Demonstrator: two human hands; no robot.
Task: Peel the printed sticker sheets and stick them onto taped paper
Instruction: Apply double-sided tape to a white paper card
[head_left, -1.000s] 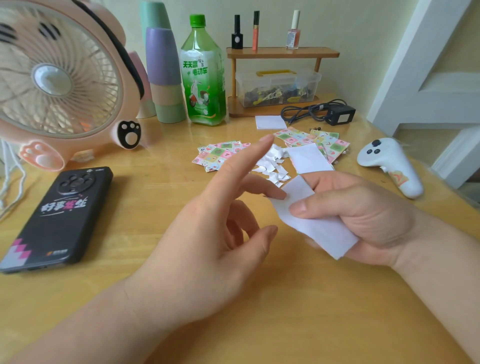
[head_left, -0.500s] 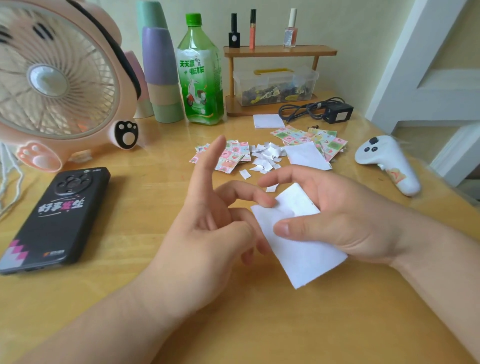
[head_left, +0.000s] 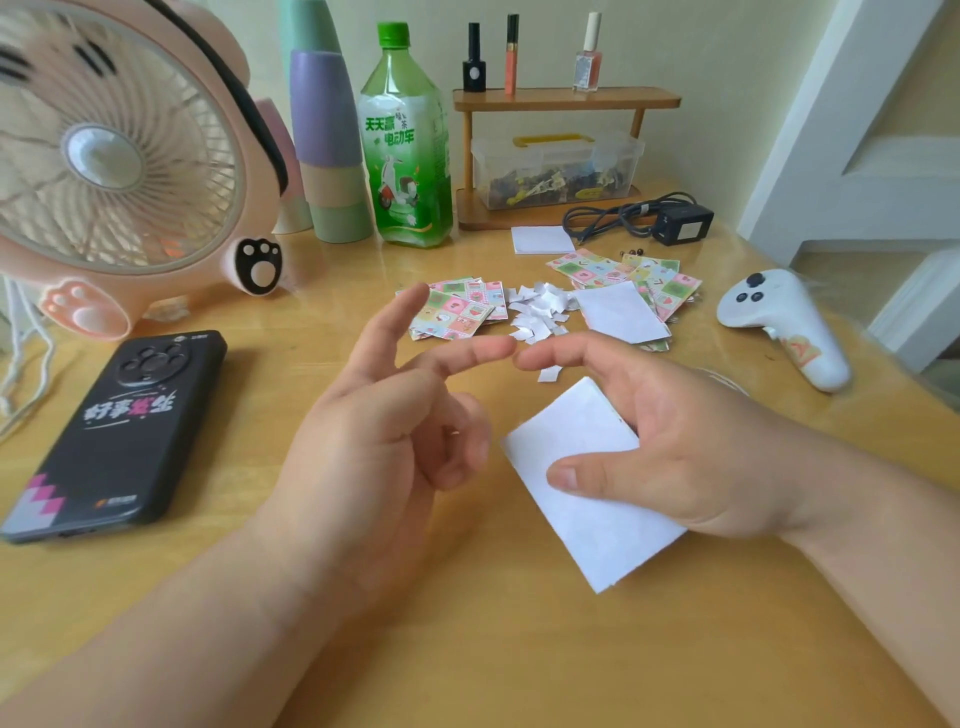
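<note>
Spreading across the whole view, a pale wooden surface (head_left: 493, 649) carries a person's craft clutter. A pink, cat-pawed fan (head_left: 104, 161) stands at far left. Two bare forearms reach in from the near edge. The left hand (head_left: 374, 447) is held above the surface, gripping nothing: its index finger points up, its middle finger stretches right, and the other fingers curl loosely. The right hand (head_left: 691, 447) holds a white sheet (head_left: 587, 525) at centre right, thumb pressed on top and fingers underneath, with the sheet's near corner jutting toward the camera. Its index finger reaches left, the tip just beside the left middle fingertip.

A black phone (head_left: 124, 436) lies face down at left, near the fan. Behind it, along the far wall, stand stacked pastel cups (head_left: 327, 145) and a green bottle (head_left: 408, 156). To their right, a small wooden rack (head_left: 566, 98) holds three polish bottles (head_left: 587, 54) on top and a clear box (head_left: 556, 166) below. A white controller (head_left: 784, 325) rests at right, a black adapter (head_left: 680, 223) with its coiled cable beyond it.

The printed sticker sheets (head_left: 457, 309) lie in two loose piles beyond the hands. A blank sheet (head_left: 621, 312) overlaps the right pile, and torn white scraps (head_left: 537, 309) are heaped between them.
</note>
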